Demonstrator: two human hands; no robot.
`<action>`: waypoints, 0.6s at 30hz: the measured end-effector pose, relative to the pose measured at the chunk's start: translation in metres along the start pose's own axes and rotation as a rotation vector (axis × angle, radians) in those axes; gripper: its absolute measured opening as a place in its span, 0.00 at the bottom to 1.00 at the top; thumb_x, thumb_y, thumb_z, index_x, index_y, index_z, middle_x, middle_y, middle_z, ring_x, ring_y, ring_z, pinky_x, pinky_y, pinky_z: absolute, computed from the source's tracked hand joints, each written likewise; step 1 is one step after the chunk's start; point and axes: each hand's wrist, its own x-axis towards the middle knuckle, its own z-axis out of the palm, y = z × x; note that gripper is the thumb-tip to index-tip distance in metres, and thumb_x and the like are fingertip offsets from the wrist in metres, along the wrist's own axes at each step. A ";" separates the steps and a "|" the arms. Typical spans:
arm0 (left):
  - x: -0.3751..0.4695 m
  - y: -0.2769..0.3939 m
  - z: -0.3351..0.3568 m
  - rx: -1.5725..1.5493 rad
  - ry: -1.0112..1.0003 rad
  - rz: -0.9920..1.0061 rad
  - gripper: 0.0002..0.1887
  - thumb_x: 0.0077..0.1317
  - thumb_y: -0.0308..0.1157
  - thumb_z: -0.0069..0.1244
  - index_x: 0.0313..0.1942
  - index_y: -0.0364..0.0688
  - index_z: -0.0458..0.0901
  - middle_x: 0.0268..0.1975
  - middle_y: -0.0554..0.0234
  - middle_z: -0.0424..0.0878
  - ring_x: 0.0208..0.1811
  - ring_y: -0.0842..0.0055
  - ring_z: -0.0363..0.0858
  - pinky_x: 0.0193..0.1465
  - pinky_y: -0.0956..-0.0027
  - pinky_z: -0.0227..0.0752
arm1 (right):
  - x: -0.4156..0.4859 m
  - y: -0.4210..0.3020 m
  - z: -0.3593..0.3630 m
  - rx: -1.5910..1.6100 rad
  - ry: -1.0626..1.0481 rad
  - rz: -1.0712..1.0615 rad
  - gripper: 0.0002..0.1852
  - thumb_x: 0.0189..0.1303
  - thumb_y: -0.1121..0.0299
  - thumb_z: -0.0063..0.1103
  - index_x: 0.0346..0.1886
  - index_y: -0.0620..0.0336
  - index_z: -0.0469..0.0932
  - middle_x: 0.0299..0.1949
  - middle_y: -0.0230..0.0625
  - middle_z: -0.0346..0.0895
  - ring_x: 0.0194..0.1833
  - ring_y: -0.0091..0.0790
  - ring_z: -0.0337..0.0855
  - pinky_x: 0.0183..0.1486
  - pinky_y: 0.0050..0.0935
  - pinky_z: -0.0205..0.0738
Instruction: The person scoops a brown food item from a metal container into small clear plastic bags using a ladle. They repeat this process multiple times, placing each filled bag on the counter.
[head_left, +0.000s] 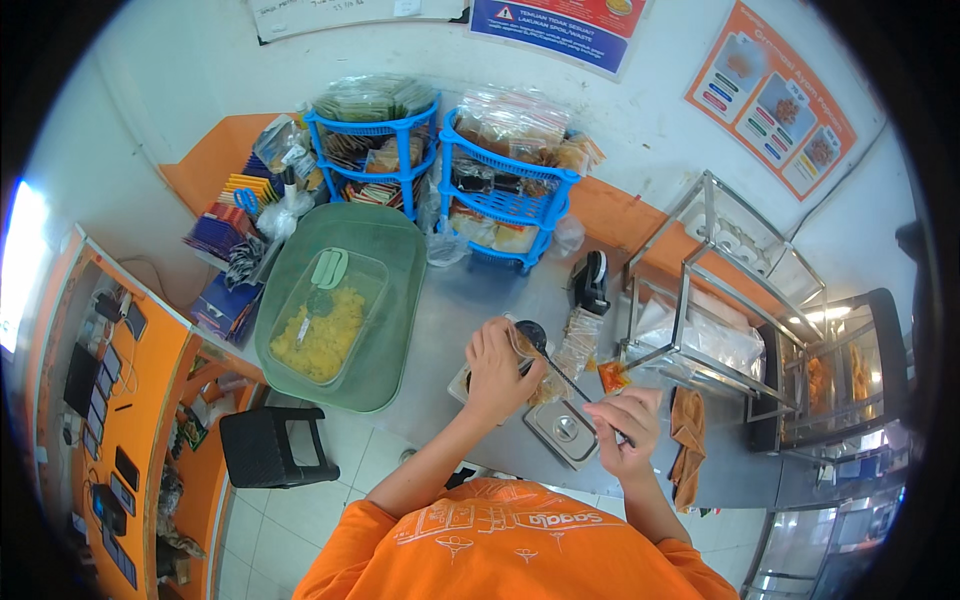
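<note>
My left hand (496, 371) grips a small clear plastic bag (523, 346) by its upper edge, above the steel table. My right hand (624, 429) is closed around the handle of a black ladle (562, 371). The ladle's bowl (531, 334) is tilted at the bag's mouth; whether it is inside the bag I cannot tell. Below my left hand is a container (456, 384), mostly hidden by that hand. A steel pan lid (564, 430) lies between my hands and the table's front edge. Clear plastic bags (580, 341) lie just beyond the ladle.
A green tray (409, 262) holds a clear tub of yellow food (326, 334). Blue tiered baskets (504, 206) with packets stand behind. To the right are a tape dispenser (591, 282), an orange-red sachet (613, 376), a brown cloth (687, 448) and a metal rack (686, 300). A black stool (259, 448) stands left.
</note>
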 end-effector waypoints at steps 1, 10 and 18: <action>0.000 0.000 0.000 0.013 -0.021 -0.020 0.30 0.56 0.39 0.60 0.53 0.35 0.64 0.50 0.50 0.68 0.53 0.55 0.65 0.57 0.54 0.55 | 0.000 -0.001 0.000 -0.012 -0.010 -0.019 0.07 0.52 0.74 0.66 0.35 0.53 0.86 0.29 0.27 0.80 0.35 0.34 0.69 0.46 0.30 0.60; -0.004 0.000 -0.005 -0.070 -0.021 -0.064 0.28 0.60 0.38 0.59 0.53 0.34 0.64 0.49 0.50 0.68 0.53 0.55 0.66 0.59 0.55 0.57 | -0.033 0.024 0.029 0.937 0.631 0.996 0.09 0.66 0.65 0.59 0.40 0.58 0.84 0.35 0.24 0.78 0.40 0.22 0.73 0.49 0.25 0.62; -0.017 -0.001 -0.008 -0.404 -0.075 -0.210 0.25 0.65 0.32 0.59 0.49 0.39 0.55 0.46 0.52 0.68 0.44 0.72 0.72 0.49 0.66 0.69 | -0.069 0.043 0.083 0.603 0.139 0.971 0.08 0.67 0.68 0.58 0.41 0.60 0.84 0.40 0.27 0.78 0.44 0.24 0.75 0.53 0.30 0.67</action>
